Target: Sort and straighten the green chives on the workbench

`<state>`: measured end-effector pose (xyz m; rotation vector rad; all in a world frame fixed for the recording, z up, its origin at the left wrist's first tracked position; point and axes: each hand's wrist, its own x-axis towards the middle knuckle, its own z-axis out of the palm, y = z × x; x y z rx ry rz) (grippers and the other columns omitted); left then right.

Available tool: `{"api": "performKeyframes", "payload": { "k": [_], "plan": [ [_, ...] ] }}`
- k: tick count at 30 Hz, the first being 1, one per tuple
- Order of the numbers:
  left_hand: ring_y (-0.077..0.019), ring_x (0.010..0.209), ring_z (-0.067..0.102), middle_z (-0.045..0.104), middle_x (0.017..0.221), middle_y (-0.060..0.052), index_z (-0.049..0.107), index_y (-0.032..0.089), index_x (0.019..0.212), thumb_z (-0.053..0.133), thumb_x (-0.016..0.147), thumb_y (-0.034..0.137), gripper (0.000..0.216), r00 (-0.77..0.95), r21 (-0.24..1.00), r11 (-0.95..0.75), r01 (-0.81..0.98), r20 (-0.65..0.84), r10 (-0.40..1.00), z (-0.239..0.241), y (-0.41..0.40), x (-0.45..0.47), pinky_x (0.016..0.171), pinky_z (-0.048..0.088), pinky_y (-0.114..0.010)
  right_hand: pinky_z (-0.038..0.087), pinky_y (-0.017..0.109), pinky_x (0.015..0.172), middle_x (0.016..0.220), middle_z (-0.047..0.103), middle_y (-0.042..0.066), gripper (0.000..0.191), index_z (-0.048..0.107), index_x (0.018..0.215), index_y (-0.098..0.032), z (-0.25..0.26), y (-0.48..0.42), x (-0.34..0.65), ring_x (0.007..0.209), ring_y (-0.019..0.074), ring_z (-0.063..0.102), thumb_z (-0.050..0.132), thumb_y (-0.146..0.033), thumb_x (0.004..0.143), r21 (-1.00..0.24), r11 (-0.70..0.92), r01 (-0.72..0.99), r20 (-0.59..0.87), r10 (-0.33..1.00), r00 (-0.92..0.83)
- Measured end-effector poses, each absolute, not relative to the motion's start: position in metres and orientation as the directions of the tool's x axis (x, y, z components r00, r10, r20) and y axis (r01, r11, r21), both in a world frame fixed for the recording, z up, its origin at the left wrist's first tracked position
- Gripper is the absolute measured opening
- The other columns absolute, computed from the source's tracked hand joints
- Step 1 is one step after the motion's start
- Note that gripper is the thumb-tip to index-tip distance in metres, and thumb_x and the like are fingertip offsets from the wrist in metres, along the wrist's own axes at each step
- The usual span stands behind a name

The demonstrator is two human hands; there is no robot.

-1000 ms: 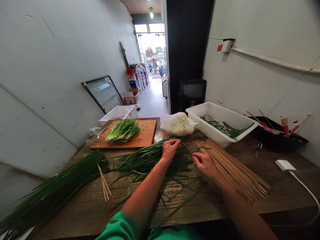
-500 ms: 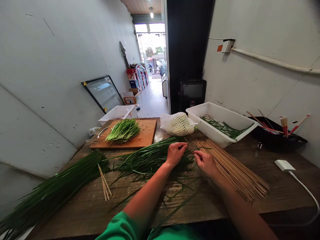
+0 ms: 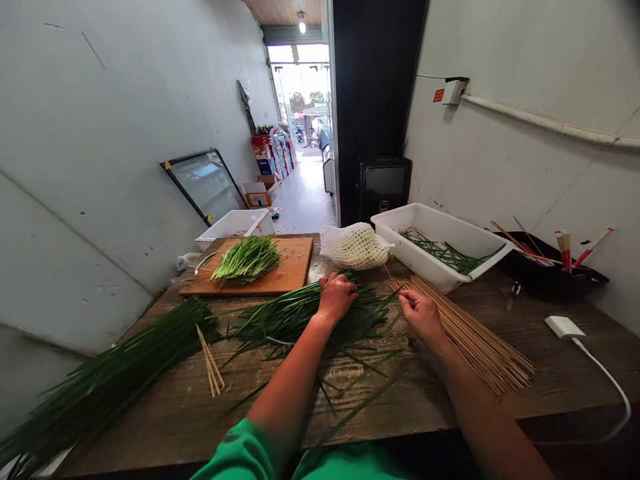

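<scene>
Bright green top (image 3: pixel 350 465), creased short sleeve (image 3: pixel 245 450), bare forearms (image 3: pixel 287 383)

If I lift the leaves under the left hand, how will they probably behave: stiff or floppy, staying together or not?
The leaves will probably droop, since they are long, thin and some curve. They look light, being narrow blades. Some may fall away, because no tie shows and ends splay across the table.

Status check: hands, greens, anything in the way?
Left hand at middle greens, grip hidden. Right hand beside sticks, grip unclear. Stray leaves on the table's near side.
</scene>
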<state>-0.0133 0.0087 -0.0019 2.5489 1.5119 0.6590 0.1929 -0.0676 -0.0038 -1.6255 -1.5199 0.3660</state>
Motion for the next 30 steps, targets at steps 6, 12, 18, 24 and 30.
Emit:
{"api": "performKeyframes", "payload": {
  "k": [6, 12, 18, 24, 30],
  "plan": [
    [-0.0234, 0.098, 0.047, 0.062, 0.089, -0.006, 0.072, 0.024, 0.079, 0.061, 0.081, 0.025, 0.011, 0.504, 0.162, -0.573, 0.803, 0.327, 0.799, -0.012, 0.006, 0.006, 0.085, 0.029, -0.041, 0.039, 0.024, 0.049, 0.062, 0.066, 0.006, 0.033, 0.068, 0.080, -0.016, -0.010, -0.065, 0.191, 0.056, 0.0171, 0.059, 0.045, -0.039, 0.077, -0.743, 0.104, 0.661, 0.296, 0.937, 0.186],
    [-0.0212, 0.092, 0.054, 0.066, 0.087, -0.008, 0.070, 0.018, 0.078, 0.054, 0.084, 0.019, 0.017, 0.418, 0.388, -0.573, 0.722, 0.414, 0.808, -0.015, 0.008, 0.014, 0.085, 0.035, -0.037, 0.041, 0.024, 0.050, 0.068, 0.068, 0.007, 0.034, 0.068, 0.082, -0.015, -0.012, -0.066, 0.189, 0.057, 0.0162, 0.059, 0.044, -0.039, 0.078, -0.746, 0.120, 0.655, 0.282, 0.948, 0.147],
    [-0.0120, 0.061, 0.057, 0.067, 0.068, -0.003, 0.068, 0.013, 0.082, 0.055, 0.078, 0.021, 0.016, 0.106, 0.922, -0.267, 0.281, 0.246, 0.963, -0.008, 0.010, 0.019, 0.061, 0.042, -0.023, 0.040, 0.023, 0.048, 0.069, 0.067, 0.006, 0.034, 0.068, 0.084, -0.014, -0.005, -0.072, 0.181, 0.054, 0.0141, 0.056, 0.044, -0.039, 0.080, -0.776, 0.186, 0.603, 0.272, 0.961, 0.053],
    [-0.0093, 0.051, 0.051, 0.065, 0.060, -0.002, 0.069, 0.012, 0.080, 0.060, 0.072, 0.032, 0.024, 0.049, 0.991, -0.128, 0.034, 0.126, 0.991, -0.007, 0.010, 0.019, 0.052, 0.038, -0.021, 0.040, 0.024, 0.050, 0.068, 0.067, 0.005, 0.031, 0.068, 0.081, -0.016, 0.000, -0.079, 0.174, 0.056, 0.0147, 0.056, 0.043, -0.035, 0.081, -0.758, 0.194, 0.623, 0.242, 0.970, -0.007],
    [-0.0096, 0.051, 0.051, 0.066, 0.060, -0.003, 0.070, 0.012, 0.078, 0.062, 0.069, 0.034, 0.025, 0.020, 0.993, -0.116, -0.031, 0.117, 0.993, -0.007, 0.011, 0.018, 0.053, 0.039, -0.021, 0.041, 0.025, 0.054, 0.071, 0.068, 0.005, 0.031, 0.069, 0.084, -0.016, -0.003, -0.080, 0.173, 0.060, 0.0157, 0.059, 0.043, -0.033, 0.083, -0.744, 0.207, 0.636, 0.248, 0.968, -0.025]
  ]
}}
